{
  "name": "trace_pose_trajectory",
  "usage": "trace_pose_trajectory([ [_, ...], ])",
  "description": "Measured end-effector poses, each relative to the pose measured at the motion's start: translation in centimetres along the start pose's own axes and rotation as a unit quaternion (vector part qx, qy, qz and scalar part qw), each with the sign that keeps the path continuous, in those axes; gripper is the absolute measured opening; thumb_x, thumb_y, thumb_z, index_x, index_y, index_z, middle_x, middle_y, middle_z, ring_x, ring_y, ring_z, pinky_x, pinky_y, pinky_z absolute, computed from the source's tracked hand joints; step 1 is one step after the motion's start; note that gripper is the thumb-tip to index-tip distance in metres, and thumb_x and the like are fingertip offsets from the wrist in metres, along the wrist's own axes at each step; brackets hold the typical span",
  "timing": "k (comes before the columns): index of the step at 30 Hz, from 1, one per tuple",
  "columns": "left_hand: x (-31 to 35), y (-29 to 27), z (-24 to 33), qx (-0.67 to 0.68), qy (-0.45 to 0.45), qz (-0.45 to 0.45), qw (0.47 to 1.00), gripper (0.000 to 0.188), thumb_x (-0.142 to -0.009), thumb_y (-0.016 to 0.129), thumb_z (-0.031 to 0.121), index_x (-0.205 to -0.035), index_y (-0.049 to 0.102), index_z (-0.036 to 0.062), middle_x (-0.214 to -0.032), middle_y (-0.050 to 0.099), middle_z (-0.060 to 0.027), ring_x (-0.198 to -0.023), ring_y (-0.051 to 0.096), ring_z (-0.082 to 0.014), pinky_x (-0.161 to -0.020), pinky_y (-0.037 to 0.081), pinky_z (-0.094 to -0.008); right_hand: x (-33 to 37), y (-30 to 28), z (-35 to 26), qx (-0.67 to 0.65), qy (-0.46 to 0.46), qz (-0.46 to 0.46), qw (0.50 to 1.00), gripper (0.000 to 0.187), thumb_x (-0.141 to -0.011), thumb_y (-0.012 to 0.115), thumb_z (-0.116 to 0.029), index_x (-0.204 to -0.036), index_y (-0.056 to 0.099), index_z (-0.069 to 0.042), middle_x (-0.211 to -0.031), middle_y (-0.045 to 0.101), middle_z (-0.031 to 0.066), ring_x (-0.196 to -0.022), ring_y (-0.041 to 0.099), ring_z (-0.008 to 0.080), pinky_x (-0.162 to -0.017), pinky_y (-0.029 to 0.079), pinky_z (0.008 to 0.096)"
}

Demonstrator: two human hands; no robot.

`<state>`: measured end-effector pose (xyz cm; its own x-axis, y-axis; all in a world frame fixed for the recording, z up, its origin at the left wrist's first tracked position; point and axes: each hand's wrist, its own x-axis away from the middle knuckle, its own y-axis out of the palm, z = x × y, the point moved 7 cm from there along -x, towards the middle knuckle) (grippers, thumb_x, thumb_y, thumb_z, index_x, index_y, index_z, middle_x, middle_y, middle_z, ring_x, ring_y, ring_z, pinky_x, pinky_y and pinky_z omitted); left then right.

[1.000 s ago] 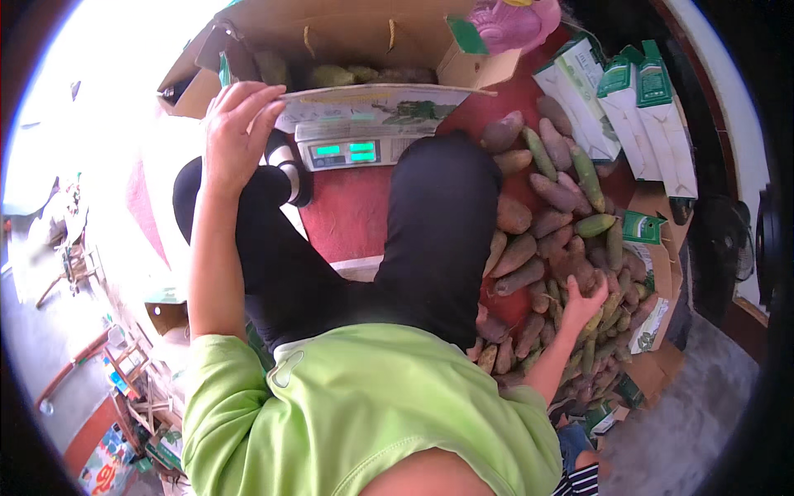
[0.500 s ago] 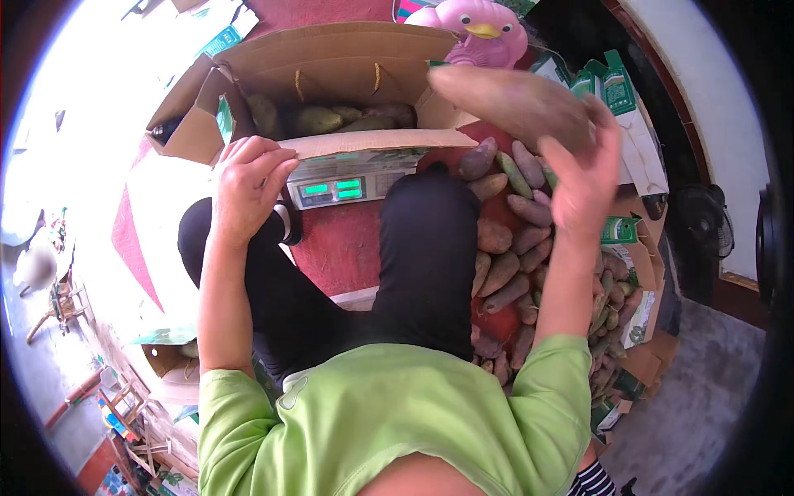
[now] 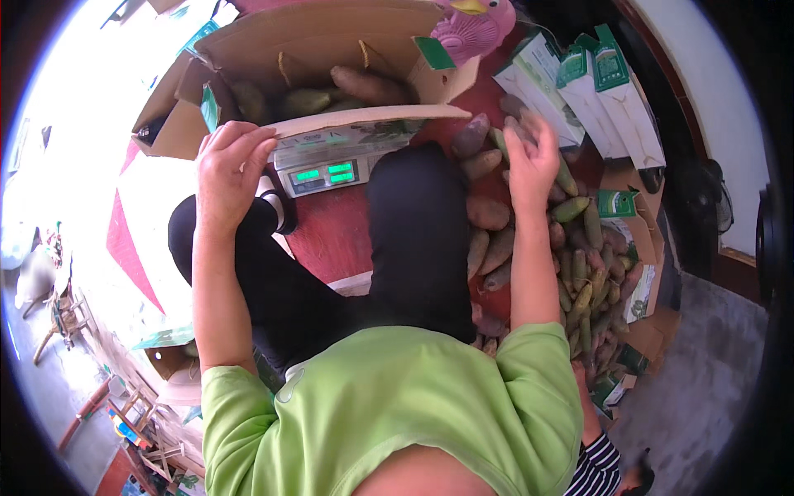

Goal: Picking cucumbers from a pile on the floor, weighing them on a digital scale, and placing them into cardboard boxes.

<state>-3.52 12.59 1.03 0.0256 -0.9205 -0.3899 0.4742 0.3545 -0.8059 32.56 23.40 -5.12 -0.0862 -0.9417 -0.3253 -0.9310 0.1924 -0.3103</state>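
Note:
My left hand (image 3: 230,169) pinches the front flap (image 3: 364,120) of an open cardboard carton (image 3: 306,45), fingers closed on its left end. Inside the carton lie several large tubers, and a reddish-brown tuber (image 3: 368,85) rests on top at the right. The carton sits on a scale (image 3: 318,174) with lit green displays. To the right, my right hand (image 3: 532,161) hovers over a pile of brown and green tubers (image 3: 488,213). Its fingers are apart with nothing held in them. A brownish tuber (image 3: 513,105) lies just beyond the fingertips.
White and green cartons (image 3: 608,91) stand at the far right, behind a bigger heap of tubers (image 3: 591,281). A pink duck-shaped fan (image 3: 475,33) is beyond the carton. Another person's striped sleeve (image 3: 597,467) shows at the lower right. A black fan (image 3: 703,198) stands by the wall.
The large tuber that my right hand held in the air now lies in the carton. My right hand has let go and come down over the pile; my left hand keeps the flap.

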Motion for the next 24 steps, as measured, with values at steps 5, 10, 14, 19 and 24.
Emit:
trace_pose_trajectory([
  [5,-0.2,0.0,0.3,-0.002,0.0,0.007,1.0,0.015,-0.084,0.062,0.012,-0.092,0.069,0.0017,-0.085,0.061,-0.01,-0.079,0.059,-0.0249,-0.071,0.046,-0.0329,8.7,-5.8,12.8,0.053,0.179,-0.008,0.982,0.03,-0.079,0.066,-0.006,-0.107,0.058,0.001,-0.101,0.062,0.009,-0.092,0.059,0.0176,-0.083,0.047,0.0301],
  [10,-0.5,0.3,0.3,-0.016,0.016,0.028,0.999,0.014,-0.085,0.062,0.012,-0.093,0.069,0.0018,-0.084,0.061,-0.0099,-0.077,0.06,-0.0227,-0.068,0.047,-0.0309,19.7,-7.1,21.2,0.165,0.286,-0.09,0.94,0.022,-0.08,0.062,-0.004,-0.102,0.061,0.002,-0.092,0.064,0.0077,-0.087,0.059,0.0139,-0.077,0.047,0.0284],
  [14,-0.4,0.2,0.0,-0.025,0.015,0.043,0.999,0.014,-0.085,0.062,0.012,-0.093,0.069,0.0022,-0.083,0.061,-0.0092,-0.076,0.06,-0.0214,-0.068,0.047,-0.0302,26.7,-6.5,25.7,0.261,0.298,-0.216,0.892,0.026,-0.079,0.06,-0.014,-0.099,0.061,0.002,-0.087,0.065,0.0175,-0.083,0.063,0.0253,-0.075,0.048,0.035],
  [19,-0.3,0.3,0.1,-0.024,0.011,0.048,0.999,0.014,-0.085,0.063,0.013,-0.093,0.069,0.0031,-0.083,0.061,-0.0085,-0.076,0.06,-0.0204,-0.068,0.047,-0.0303,30.4,-5.7,26.2,0.289,0.311,-0.294,0.856,0.027,-0.076,0.06,-0.018,-0.097,0.065,-0.002,-0.089,0.066,0.0197,-0.087,0.064,0.0323,-0.076,0.05,0.0381],
  [24,-1.2,1.3,0.5,-0.028,0.011,0.051,0.998,0.015,-0.085,0.063,0.014,-0.094,0.069,0.0038,-0.083,0.061,-0.0074,-0.076,0.059,-0.0188,-0.068,0.047,-0.0296,34.5,-8.7,32.4,0.09,0.439,-0.158,0.88,0.024,-0.078,0.06,-0.019,-0.094,0.065,-0.002,-0.087,0.066,0.0193,-0.085,0.065,0.0319,-0.074,0.05,0.0361],
])
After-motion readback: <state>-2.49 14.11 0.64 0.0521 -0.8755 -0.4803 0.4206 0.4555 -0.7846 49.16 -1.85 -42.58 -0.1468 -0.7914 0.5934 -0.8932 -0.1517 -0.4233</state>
